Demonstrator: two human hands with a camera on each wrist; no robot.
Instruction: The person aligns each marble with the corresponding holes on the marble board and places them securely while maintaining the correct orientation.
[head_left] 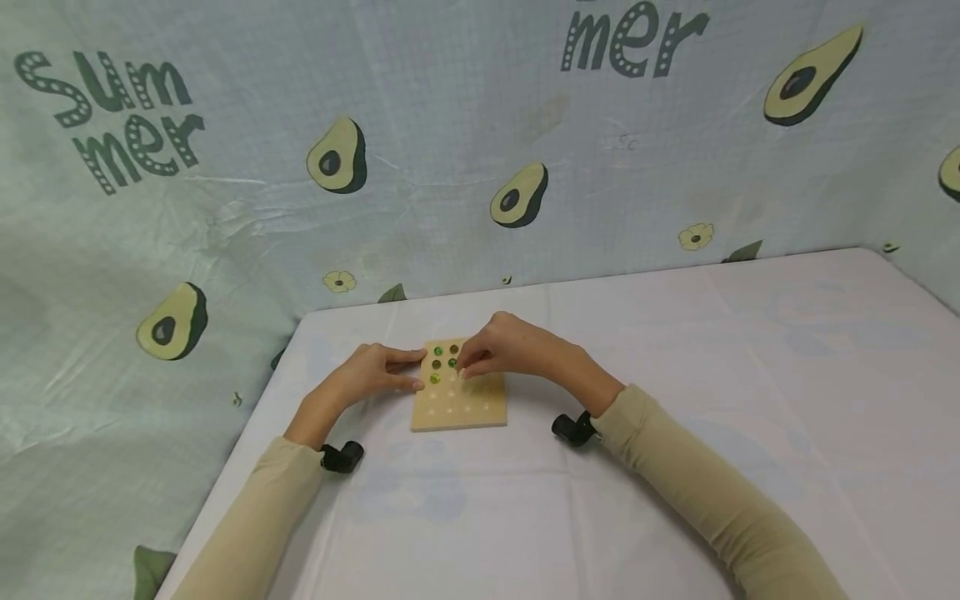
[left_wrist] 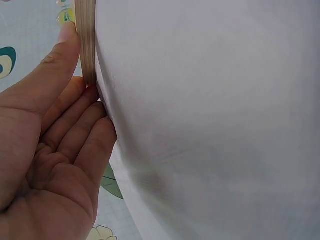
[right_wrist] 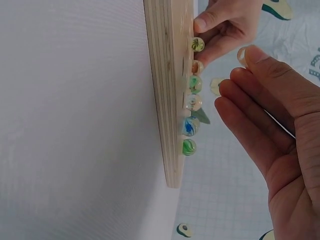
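A square light-wood board (head_left: 460, 414) with rows of round hollows lies on the table, glass marbles sitting in its far-left part. My left hand (head_left: 369, 369) is at the board's left edge, thumb and fingers spread apart and touching it. In the left wrist view, the thumb tip is beside a yellow-green marble (left_wrist: 65, 17). Over the board, my right hand (head_left: 510, 346) pinches a clear, orange-tinted marble (right_wrist: 242, 56) between thumb and forefinger, its other fingers extended. In the right wrist view, a blue-swirled marble (right_wrist: 190, 126) and a green marble (right_wrist: 189, 147) stand among others on the board.
A white cloth covers the table (head_left: 480, 533). Behind it hangs a pale curtain (head_left: 435, 100) printed with avocados. Black wrist cameras are strapped on both wrists, the right camera (head_left: 573, 429) close above the cloth.
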